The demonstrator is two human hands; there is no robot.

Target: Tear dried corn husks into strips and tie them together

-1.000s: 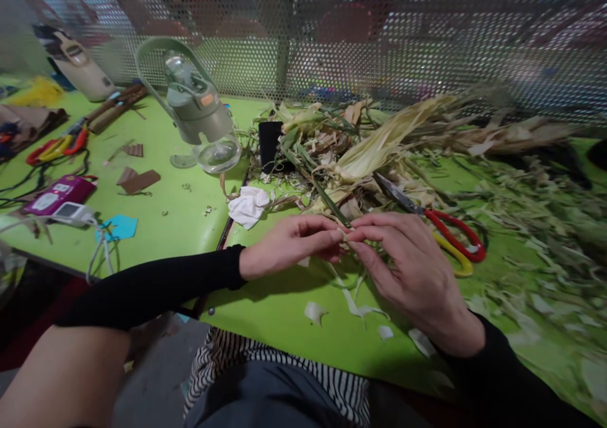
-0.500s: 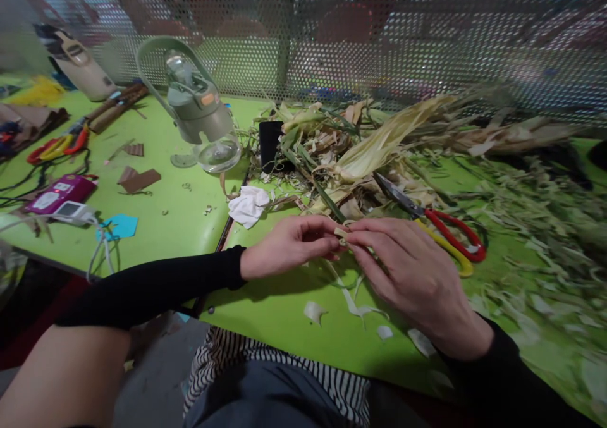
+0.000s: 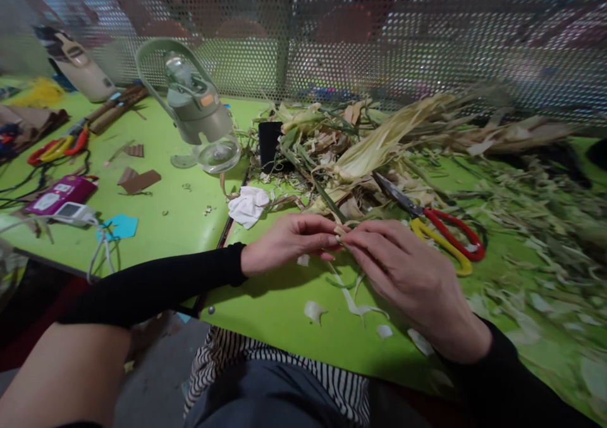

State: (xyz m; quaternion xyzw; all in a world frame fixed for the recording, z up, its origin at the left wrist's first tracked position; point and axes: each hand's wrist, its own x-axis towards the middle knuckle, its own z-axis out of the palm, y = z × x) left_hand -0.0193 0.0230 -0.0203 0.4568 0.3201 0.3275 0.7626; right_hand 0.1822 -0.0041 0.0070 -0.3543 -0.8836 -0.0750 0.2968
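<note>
My left hand (image 3: 294, 243) and my right hand (image 3: 408, 276) meet fingertip to fingertip above the green table (image 3: 279, 320). Pinched between them is a small pale strip of corn husk (image 3: 339, 232), mostly covered by the fingers. Just beyond my right hand lie scissors with red and yellow handles (image 3: 448, 235), their blades resting against a heap of corn husks (image 3: 374, 143). Below the hands, thin husk shreds (image 3: 353, 301) and a curled pale scrap (image 3: 313, 311) lie on the table.
A crumpled white tissue (image 3: 248, 206) and a black phone (image 3: 269, 145) lie beyond my left hand. Farther left stands a green-lidded water bottle (image 3: 196, 112). A purple device (image 3: 64, 195) with cables sits at the left. Shredded husk (image 3: 535, 226) covers the right side; a perforated metal screen (image 3: 303, 36) closes the back.
Both hands stay in nearly the same place. The fingers have shifted slightly around the husk strip, which shows more between the fingertips than a second ago.
</note>
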